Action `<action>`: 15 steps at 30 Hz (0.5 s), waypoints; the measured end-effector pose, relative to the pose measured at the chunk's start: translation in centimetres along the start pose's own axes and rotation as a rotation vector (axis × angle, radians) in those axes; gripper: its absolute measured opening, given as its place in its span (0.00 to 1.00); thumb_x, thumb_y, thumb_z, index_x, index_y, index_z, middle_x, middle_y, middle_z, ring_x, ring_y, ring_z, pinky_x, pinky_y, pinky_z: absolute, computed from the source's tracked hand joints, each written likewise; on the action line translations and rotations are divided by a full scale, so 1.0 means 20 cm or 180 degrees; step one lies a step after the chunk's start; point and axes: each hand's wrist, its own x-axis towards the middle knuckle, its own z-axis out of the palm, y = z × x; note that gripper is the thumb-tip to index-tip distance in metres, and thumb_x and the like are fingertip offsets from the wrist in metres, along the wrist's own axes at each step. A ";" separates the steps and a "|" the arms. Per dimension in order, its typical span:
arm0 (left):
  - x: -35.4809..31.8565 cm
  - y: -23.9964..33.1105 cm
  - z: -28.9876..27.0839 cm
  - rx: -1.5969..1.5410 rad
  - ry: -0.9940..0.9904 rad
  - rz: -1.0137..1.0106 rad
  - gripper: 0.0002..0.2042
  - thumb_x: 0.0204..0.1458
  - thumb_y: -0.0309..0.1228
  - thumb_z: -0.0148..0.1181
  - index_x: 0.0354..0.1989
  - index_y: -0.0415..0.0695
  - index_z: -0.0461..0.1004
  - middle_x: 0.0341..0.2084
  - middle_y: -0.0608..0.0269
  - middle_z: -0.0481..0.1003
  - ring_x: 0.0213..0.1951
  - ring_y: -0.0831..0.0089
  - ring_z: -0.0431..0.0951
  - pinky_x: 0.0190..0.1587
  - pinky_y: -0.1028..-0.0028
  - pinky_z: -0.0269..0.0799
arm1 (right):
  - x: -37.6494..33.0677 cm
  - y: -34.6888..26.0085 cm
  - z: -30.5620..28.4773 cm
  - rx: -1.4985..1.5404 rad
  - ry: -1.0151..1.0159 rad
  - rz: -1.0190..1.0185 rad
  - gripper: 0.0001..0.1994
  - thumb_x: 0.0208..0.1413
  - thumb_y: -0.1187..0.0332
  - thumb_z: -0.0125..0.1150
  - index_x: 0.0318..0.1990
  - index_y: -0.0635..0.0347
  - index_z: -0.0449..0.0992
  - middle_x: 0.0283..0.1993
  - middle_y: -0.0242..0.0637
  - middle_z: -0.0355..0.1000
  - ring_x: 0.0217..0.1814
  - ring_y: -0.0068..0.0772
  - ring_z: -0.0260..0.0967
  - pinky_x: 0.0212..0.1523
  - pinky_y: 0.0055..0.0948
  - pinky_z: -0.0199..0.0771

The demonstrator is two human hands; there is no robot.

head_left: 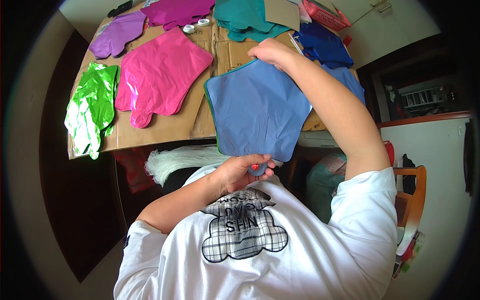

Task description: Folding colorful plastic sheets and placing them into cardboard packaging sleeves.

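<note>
A flat, uninflated blue foil balloon (257, 110), star-like in outline, is stretched between my two hands. A thin green edge shows along its left side. My left hand (237, 172) pinches the balloon's neck near my chest, with a small red bit (255, 166) showing beside the thumb. My right hand (270, 52) is closed over the far corner, over the cardboard; its fingertips are partly hidden. Left of the balloon lies a stack of flat pink foil balloons (165, 75), and beyond it shiny green ones (92, 107).
Cardboard (200, 122) covers the table. Purple (117, 35), magenta (180, 11), teal (245, 19) and dark blue (324, 45) foil balloons lie along its far side, near small white rolls (188, 29) and a red basket (327, 15). White strings (182, 161) hang below the near edge. A wooden chair (412, 200) stands right.
</note>
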 end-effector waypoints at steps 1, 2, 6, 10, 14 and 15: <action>0.00 0.00 0.00 -0.0006 -0.0035 -0.0003 0.11 0.57 0.32 0.57 0.41 0.36 0.74 0.37 0.60 0.75 0.38 0.71 0.76 0.46 0.73 0.73 | 0.01 0.02 0.01 0.0242 -0.0025 -0.0021 0.07 0.43 0.74 0.54 0.18 0.67 0.70 0.18 0.42 0.67 0.17 0.32 0.64 0.18 0.33 0.62; 0.00 0.00 0.01 0.0007 -0.0016 -0.0009 0.11 0.57 0.33 0.57 0.41 0.36 0.74 0.37 0.60 0.75 0.38 0.71 0.76 0.46 0.73 0.73 | 0.02 0.03 0.02 0.0160 0.0068 -0.0148 0.06 0.42 0.75 0.52 0.17 0.67 0.70 0.17 0.42 0.66 0.16 0.32 0.63 0.17 0.33 0.61; 0.01 0.02 0.03 -0.0011 -0.0006 -0.0053 0.12 0.57 0.33 0.58 0.41 0.36 0.74 0.37 0.60 0.74 0.38 0.72 0.76 0.45 0.74 0.73 | 0.07 0.06 0.02 -0.0396 0.0124 -0.0200 0.06 0.45 0.74 0.54 0.20 0.63 0.72 0.18 0.35 0.67 0.17 0.26 0.60 0.17 0.30 0.59; 0.02 0.01 0.01 -0.0001 -0.0038 -0.0075 0.11 0.57 0.33 0.58 0.39 0.37 0.74 0.36 0.61 0.75 0.37 0.72 0.76 0.45 0.75 0.73 | 0.17 0.12 0.01 -0.0375 0.0132 -0.0170 0.06 0.47 0.73 0.57 0.22 0.62 0.74 0.19 0.32 0.67 0.18 0.22 0.60 0.17 0.28 0.59; 0.03 0.01 0.02 0.0020 0.0035 -0.0060 0.10 0.58 0.33 0.57 0.38 0.38 0.74 0.34 0.62 0.75 0.36 0.72 0.76 0.44 0.75 0.73 | 0.17 0.13 -0.01 0.0060 -0.0166 -0.0081 0.05 0.48 0.73 0.58 0.23 0.62 0.75 0.21 0.32 0.69 0.20 0.22 0.62 0.20 0.28 0.62; 0.03 0.02 0.02 -0.0001 0.0057 -0.0019 0.09 0.58 0.33 0.57 0.38 0.38 0.73 0.33 0.62 0.75 0.36 0.72 0.76 0.44 0.75 0.73 | 0.10 0.06 -0.01 0.0245 -0.0315 -0.0054 0.04 0.48 0.73 0.58 0.25 0.62 0.76 0.23 0.32 0.70 0.21 0.23 0.63 0.22 0.27 0.64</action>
